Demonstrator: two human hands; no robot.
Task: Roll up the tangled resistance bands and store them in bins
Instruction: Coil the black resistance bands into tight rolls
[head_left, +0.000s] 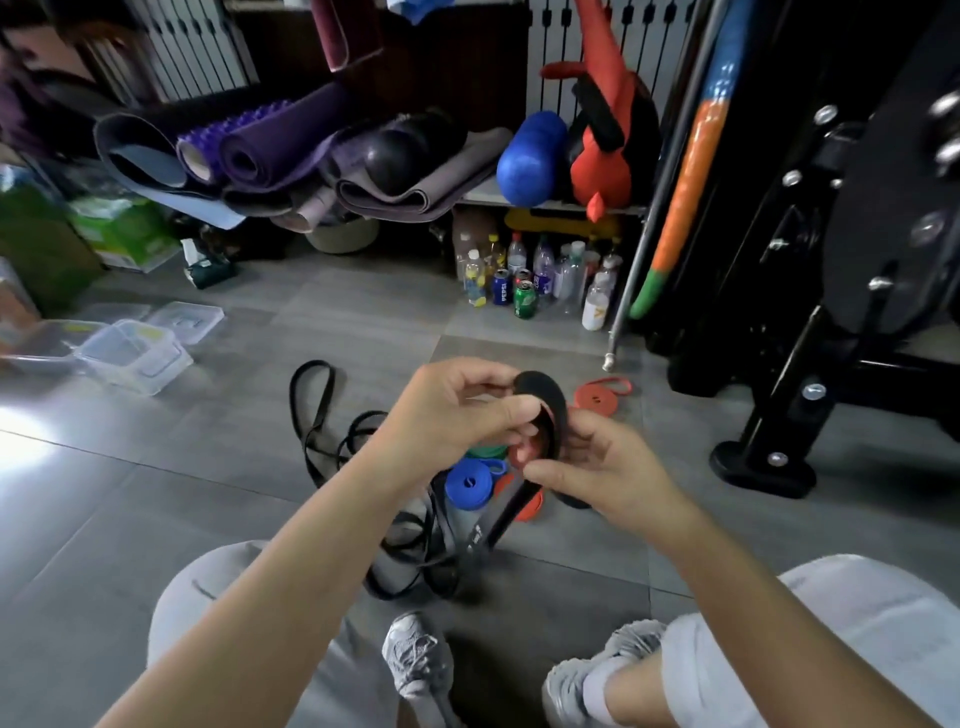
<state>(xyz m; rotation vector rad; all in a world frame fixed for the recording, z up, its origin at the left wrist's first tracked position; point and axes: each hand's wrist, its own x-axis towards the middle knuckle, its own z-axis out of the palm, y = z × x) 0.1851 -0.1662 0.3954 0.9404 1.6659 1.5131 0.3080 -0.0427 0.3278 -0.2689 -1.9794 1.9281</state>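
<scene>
Above the grey floor (208, 493), at mid-scene: wide black band (543, 397) bent into a loop and held off the ground between both hands. Left hand (457, 410): grip closed on the far, upper part of the loop, thumb and curled fingers pinching it. Right hand (597, 467): grip closed on the near, lower part of the same loop, thumb and forefinger pinching the edge. Free tail of the band hanging from the loop down toward the floor, ahead of the knees. On the floor directly below the hands: rolled blue band (467, 486), green band (485, 451) just beyond it, orange band (532, 512) partly hidden by the tail. Right of the hands, lying apart: flat-coiled red band (602, 395). Left of the hands and running near toward the knees: thin black bands (317, 415) in a loose tangle, not rolled. Far left: clear plastic bins (135, 356), one lid (187, 319) beside them, well apart from all bands. Far side, under a shelf: bottles and cans (535, 283).
</scene>
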